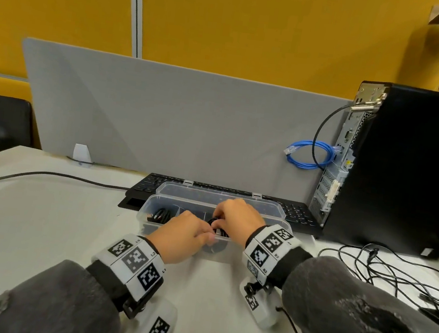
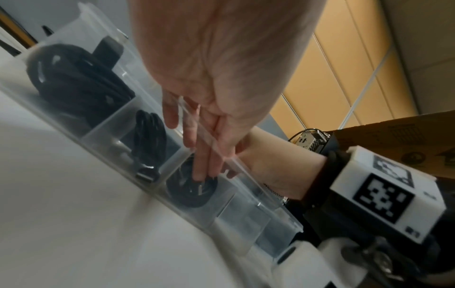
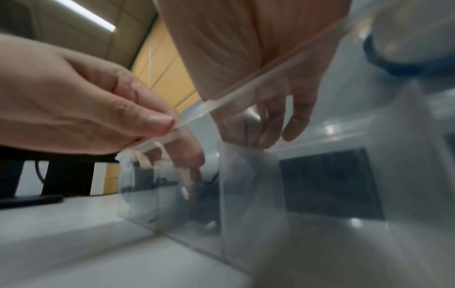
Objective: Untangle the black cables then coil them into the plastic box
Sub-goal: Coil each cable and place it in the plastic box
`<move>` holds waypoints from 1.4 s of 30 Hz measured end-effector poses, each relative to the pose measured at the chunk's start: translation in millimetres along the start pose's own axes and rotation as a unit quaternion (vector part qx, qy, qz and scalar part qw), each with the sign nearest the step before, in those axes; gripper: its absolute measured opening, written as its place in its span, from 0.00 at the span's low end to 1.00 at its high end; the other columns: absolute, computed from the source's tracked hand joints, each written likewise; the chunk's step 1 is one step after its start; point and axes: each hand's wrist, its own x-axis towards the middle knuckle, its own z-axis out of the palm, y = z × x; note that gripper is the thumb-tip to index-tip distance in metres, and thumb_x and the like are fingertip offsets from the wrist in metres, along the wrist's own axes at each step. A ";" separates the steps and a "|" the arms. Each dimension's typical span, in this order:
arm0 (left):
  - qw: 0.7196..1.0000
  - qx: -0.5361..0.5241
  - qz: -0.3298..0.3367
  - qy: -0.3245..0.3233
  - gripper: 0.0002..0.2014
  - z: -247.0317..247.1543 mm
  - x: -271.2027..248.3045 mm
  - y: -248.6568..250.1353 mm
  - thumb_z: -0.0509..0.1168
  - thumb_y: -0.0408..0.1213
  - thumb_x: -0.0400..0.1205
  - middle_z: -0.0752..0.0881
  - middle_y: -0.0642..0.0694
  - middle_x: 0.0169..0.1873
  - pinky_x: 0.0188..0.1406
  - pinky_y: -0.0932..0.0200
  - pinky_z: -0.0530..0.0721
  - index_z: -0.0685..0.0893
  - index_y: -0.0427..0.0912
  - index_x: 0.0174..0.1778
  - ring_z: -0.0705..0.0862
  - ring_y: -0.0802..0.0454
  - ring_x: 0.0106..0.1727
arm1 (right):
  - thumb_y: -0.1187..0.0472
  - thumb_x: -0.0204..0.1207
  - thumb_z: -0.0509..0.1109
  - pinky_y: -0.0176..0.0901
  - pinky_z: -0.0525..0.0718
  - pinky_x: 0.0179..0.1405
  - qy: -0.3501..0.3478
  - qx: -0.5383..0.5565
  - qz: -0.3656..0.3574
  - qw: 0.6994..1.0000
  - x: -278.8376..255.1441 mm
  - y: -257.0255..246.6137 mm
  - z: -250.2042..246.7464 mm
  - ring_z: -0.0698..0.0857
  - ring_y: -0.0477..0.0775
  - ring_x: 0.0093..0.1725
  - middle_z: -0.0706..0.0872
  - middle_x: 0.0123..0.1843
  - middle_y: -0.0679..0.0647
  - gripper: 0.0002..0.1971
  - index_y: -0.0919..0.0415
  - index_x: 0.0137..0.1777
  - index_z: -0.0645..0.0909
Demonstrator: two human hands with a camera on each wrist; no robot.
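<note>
A clear plastic box with several compartments stands on the white table, its lid folded back. Black coiled cables lie in the left compartment and the one beside it. A third black coil lies in the compartment beyond them. My left hand reaches over the near rim, its straight fingers pressing down on that third coil. My right hand comes in from the right, fingers curled over the same coil and seemingly pinching a loop. Seen through the box wall, its fingertips hang by a divider.
A black keyboard lies behind the box under the lid. A black PC tower with a blue cable stands at the right. Thin black cables sprawl on the table at right. One black cable runs off left. A grey partition closes the back.
</note>
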 end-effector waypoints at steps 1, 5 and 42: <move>1.000 0.017 0.003 -0.008 0.13 0.9 1.2 -0.7 0.58 0.42 0.85 0.88 0.41 0.46 0.54 0.47 0.81 0.89 0.44 0.50 0.83 0.46 0.47 | 0.55 0.79 0.67 0.50 0.78 0.57 -0.005 -0.046 -0.006 0.999 0.1 -2.3 -1.1 0.81 0.60 0.60 0.83 0.59 0.59 0.14 0.57 0.61 0.82; 0.994 0.102 -0.002 -0.034 0.16 0.8 -0.5 4.4 0.51 0.42 0.88 0.87 0.44 0.51 0.62 0.50 0.73 0.85 0.45 0.57 0.80 0.47 0.55 | 0.58 0.81 0.63 0.53 0.69 0.64 0.031 -0.230 -0.081 0.969 -2.2 -9.0 1.8 0.68 0.59 0.69 0.76 0.65 0.57 0.12 0.59 0.59 0.83; 0.994 0.078 -0.038 0.069 0.06 -1.3 -21.8 21.7 0.59 0.38 0.84 0.83 0.50 0.54 0.66 0.49 0.76 0.81 0.53 0.49 0.77 0.50 0.60 | 0.41 0.67 0.74 0.30 0.74 0.34 -0.274 -0.066 0.131 0.950 -177.6 143.9 -52.2 0.77 0.42 0.34 0.82 0.39 0.44 0.16 0.50 0.45 0.80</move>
